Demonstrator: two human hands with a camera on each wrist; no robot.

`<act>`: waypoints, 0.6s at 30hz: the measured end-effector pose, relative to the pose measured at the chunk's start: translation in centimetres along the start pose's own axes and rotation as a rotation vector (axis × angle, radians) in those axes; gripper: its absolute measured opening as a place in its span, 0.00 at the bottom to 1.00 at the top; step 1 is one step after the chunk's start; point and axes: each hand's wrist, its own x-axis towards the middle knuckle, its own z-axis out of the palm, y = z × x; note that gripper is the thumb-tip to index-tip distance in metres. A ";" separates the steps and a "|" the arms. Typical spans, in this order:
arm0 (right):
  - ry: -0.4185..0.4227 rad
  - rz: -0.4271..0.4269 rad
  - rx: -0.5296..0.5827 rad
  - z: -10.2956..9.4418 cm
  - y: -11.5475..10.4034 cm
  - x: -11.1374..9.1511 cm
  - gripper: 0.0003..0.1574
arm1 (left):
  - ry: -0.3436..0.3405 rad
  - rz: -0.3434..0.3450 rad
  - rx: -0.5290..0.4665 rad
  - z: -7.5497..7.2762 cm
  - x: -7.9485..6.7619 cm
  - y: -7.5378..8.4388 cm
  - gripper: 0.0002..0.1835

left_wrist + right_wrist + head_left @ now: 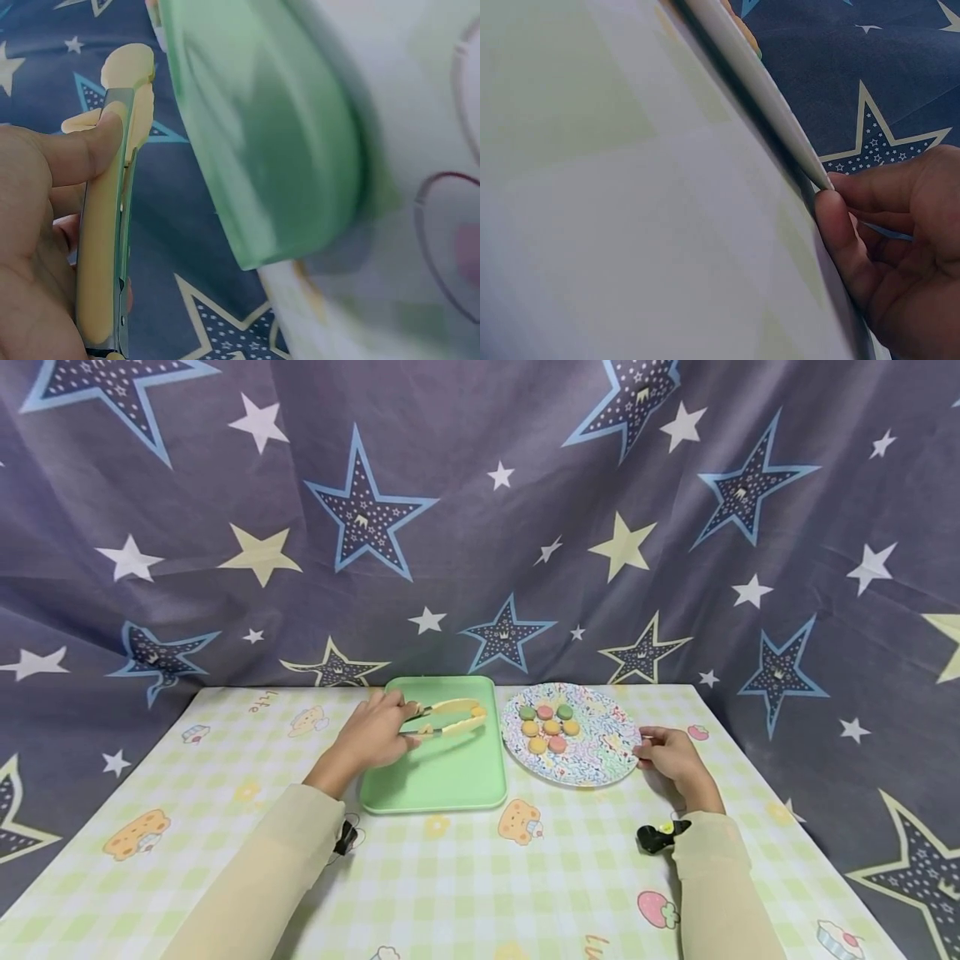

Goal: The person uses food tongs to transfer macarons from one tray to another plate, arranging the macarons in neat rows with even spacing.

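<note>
My left hand (377,731) grips a pair of tongs (105,240) with yellow scalloped tips, held above the green tray (431,785). Between the tips, near the tray's right edge, is a small yellow-orange piece that looks like a macaron (477,712). On the right, my right hand (675,758) pinches the rim of a round speckled plate (600,760) between thumb and fingers. Several small macarons in green, pink (557,744) and yellow (537,745) sit in rows on the plate's left half. In the right wrist view the plate (772,97) appears edge-on.
A checked tablecloth (450,877) with printed bears and strawberries covers the table. The tray and plate stand side by side near the back edge. Behind them hangs a dark curtain (480,552) with stars.
</note>
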 end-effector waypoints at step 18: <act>0.012 -0.002 0.001 0.1 0.1 0.1 0.32 | 0.003 0.088 0.025 -1.8 2.2 3.6 0.31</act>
